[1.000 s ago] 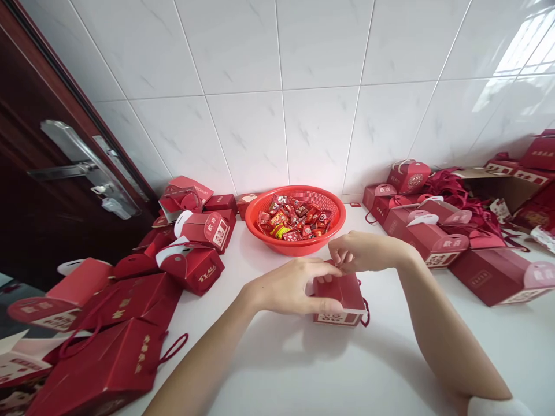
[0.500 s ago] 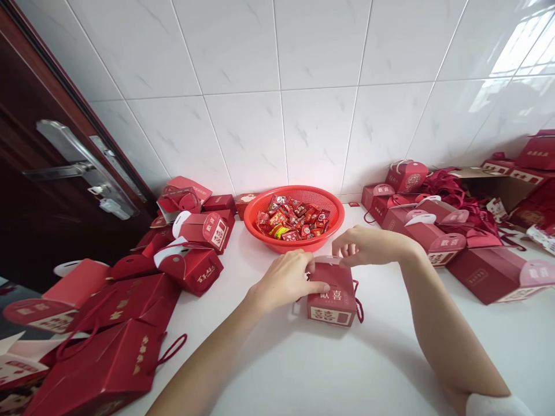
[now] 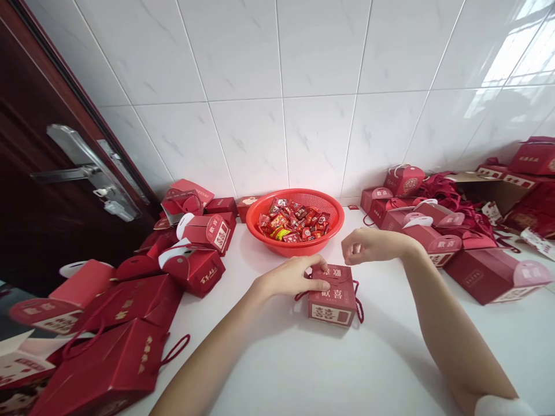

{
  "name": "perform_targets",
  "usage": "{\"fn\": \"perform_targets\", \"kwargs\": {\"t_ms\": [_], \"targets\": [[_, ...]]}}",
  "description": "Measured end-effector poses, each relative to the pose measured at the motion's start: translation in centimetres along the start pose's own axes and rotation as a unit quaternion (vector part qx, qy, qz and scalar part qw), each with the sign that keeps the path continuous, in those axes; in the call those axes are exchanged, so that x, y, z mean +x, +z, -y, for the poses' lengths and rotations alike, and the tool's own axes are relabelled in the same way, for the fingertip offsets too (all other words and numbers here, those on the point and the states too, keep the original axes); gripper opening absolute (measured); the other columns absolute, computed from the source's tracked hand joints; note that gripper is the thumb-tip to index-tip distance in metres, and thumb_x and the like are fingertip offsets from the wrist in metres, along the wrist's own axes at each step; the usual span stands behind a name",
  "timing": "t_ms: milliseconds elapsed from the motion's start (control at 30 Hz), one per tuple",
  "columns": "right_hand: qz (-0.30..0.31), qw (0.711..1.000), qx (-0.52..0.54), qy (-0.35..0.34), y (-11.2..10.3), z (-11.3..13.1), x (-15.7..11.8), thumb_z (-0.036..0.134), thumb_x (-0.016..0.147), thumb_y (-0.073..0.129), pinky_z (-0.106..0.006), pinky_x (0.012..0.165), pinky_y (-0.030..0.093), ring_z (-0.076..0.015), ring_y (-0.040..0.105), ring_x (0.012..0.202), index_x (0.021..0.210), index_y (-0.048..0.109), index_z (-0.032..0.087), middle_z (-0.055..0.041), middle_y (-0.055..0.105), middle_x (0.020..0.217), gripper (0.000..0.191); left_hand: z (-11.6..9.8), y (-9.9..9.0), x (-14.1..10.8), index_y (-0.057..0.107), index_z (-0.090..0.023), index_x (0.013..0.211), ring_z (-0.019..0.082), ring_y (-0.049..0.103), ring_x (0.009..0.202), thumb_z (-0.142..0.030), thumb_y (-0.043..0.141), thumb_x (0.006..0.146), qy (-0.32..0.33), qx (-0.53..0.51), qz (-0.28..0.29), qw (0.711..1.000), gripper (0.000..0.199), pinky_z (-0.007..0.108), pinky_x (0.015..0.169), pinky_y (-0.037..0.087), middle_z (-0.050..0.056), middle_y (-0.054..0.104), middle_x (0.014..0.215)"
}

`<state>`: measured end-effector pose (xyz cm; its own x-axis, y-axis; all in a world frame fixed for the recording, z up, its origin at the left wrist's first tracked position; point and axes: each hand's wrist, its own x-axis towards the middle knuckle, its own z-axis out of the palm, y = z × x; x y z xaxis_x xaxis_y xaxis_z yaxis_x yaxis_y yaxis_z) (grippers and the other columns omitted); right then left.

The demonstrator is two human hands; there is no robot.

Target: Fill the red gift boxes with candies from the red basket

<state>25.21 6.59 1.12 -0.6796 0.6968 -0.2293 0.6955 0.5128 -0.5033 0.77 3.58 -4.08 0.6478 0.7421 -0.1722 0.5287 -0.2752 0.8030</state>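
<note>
A small red candy box [image 3: 332,297] with gold and white lettering and looped cords at its sides stands on the white table in front of me. My left hand [image 3: 303,275] grips its upper left, thumb on the top and fingers at the far edge. Both top flaps lie folded down over each other. Just off the box's far right corner hovers my right hand [image 3: 362,245], its fingers curled in, with nothing visible in them. Beyond the box is a red plastic basket [image 3: 290,247] of wrapped candies [image 3: 299,219].
Several red boxes [image 3: 195,271] crowd the left side, a larger one [image 3: 99,364] nearest me. More boxes [image 3: 485,277] line the right, with red ribbons [image 3: 442,188] and an open carton [image 3: 489,188] behind. A tiled wall [image 3: 243,138] and a door [image 3: 39,219] bound the table.
The far flap, standing up before, now lies down over the box top with its lettering showing. My right hand has moved slightly right, away from the box; my left hand stays on it.
</note>
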Motion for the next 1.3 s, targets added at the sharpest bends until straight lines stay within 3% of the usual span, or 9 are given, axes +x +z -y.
{"fn": "perform_targets", "kwargs": {"t_ms": [167, 267, 367, 600, 733, 833, 1000, 1133, 1300], "targets": [[0.08, 0.994, 0.07, 0.007, 2.9, -2.9, -0.3, 0.043, 0.074, 0.071, -0.028, 0.07, 0.051, -0.02, 0.067, 0.078, 0.089, 0.076, 0.014, -0.0069, 0.075, 0.084, 0.033, 0.2, -0.1, -0.1, 0.06, -0.023, 0.105, 0.021, 0.063, 0.091, -0.042, 0.071, 0.08, 0.0, 0.011, -0.018, 1.0, 0.033, 0.029, 0.074, 0.049, 0.002, 0.066, 0.099], [0.075, 0.986, 0.151, -0.003, 5.0, -3.8, -0.5, 0.046, 0.074, 0.072, -0.029, 0.073, 0.049, -0.0181, 0.063, 0.076, 0.085, 0.074, 0.013, -0.0053, 0.073, 0.081, 0.035, 0.4, -0.2, 0.1, 0.058, -0.023, 0.103, 0.022, 0.061, 0.098, -0.041, 0.069, 0.082, 0.011, 0.011, -0.04, 0.999, 0.03, 0.029, 0.079, 0.048, 0.002, 0.066, 0.106], [0.006, 0.961, 0.278, -0.003, 5.8, -4.1, -1.2, 0.048, 0.073, 0.074, -0.03, 0.075, 0.048, -0.0161, 0.059, 0.073, 0.076, 0.07, 0.014, -0.0027, 0.068, 0.074, 0.034, 0.7, -0.3, 0.4, 0.058, -0.022, 0.102, 0.021, 0.061, 0.101, -0.041, 0.068, 0.082, 0.023, 0.008, -0.051, 0.998, 0.03, 0.031, 0.084, 0.048, 0.003, 0.066, 0.112], [-0.173, 0.847, 0.497, -0.07, 4.4, -2.3, -2.8, 0.043, 0.076, 0.079, -0.034, 0.08, 0.048, -0.0169, 0.062, 0.077, 0.069, 0.064, 0.017, -0.0037, 0.067, 0.075, 0.03, 0.4, 0.1, 0.4, 0.067, -0.019, 0.099, 0.025, 0.064, 0.105, -0.037, 0.076, 0.074, 0.022, 0.006, -0.103, 0.994, 0.032, 0.035, 0.091, 0.048, 0.004, 0.071, 0.108], [-0.19, 0.862, 0.464, -0.068, 4.4, 0.2, -2.3, 0.042, 0.074, 0.081, -0.034, 0.08, 0.049, -0.0164, 0.062, 0.076, 0.077, 0.067, 0.017, -0.0029, 0.067, 0.077, 0.029, -1.0, 1.1, -0.4, 0.073, -0.02, 0.101, 0.028, 0.063, 0.108, -0.025, 0.075, 0.074, 0.016, 0.054, -0.186, 0.981, 0.028, 0.041, 0.096, 0.048, 0.007, 0.068, 0.109], [-0.198, 0.878, 0.432, -0.058, 4.6, 1.9, -1.7, 0.045, 0.075, 0.08, -0.032, 0.076, 0.048, -0.0164, 0.061, 0.077, 0.082, 0.067, 0.017, -0.0025, 0.067, 0.081, 0.031, -2.6, 1.4, -1.1, 0.073, -0.02, 0.107, 0.025, 0.064, 0.105, -0.021, 0.069, 0.079, 0.077, -0.02, -0.223, 0.971, 0.029, 0.039, 0.092, 0.053, 0.01, 0.061, 0.125], [-0.223, 0.9, 0.369, -0.068, 5.3, 3.5, -1.0, 0.049, 0.078, 0.074, -0.031, 0.066, 0.048, -0.0171, 0.06, 0.074, 0.089, 0.065, 0.018, -0.003, 0.067, 0.081, 0.034, -4.7, 0.8, -2.6, 0.057, -0.02, 0.129, 0.029, 0.061, 0.118, -0.038, 0.065, 0.09, 0.131, -0.237, -0.163, 0.949, 0.044, 0.042, 0.099, 0.052, 0.013, 0.057, 0.138], [-0.337, 0.9, 0.272, -0.047, 6.4, 4.2, -0.3, 0.04, 0.077, 0.072, -0.031, 0.065, 0.049, -0.0172, 0.059, 0.071, 0.087, 0.06, 0.02, -0.0015, 0.065, 0.078, 0.026, -5.0, 0.8, -3.3, 0.05, -0.024, 0.139, 0.034, 0.043, 0.14, -0.042, 0.064, 0.092, 0.127, -0.301, -0.11, 0.939, 0.052, 0.048, 0.112, 0.041, 0.011, 0.048, 0.15], [-0.438, 0.883, 0.171, 0.01, 8.0, 4.9, -0.5, 0.025, 0.081, 0.054, -0.03, 0.065, 0.047, -0.0166, 0.06, 0.069, 0.085, 0.055, 0.022, 0.0009, 0.065, 0.075, 0.005, -5.3, 2.0, -3.4, 0.051, -0.027, 0.14, 0.033, 0.036, 0.145, -0.034, 0.067, 0.09, 0.199, -0.311, -0.064, 0.927, 0.053, 0.049, 0.118, 0.035, 0.009, 0.045, 0.153]]}}
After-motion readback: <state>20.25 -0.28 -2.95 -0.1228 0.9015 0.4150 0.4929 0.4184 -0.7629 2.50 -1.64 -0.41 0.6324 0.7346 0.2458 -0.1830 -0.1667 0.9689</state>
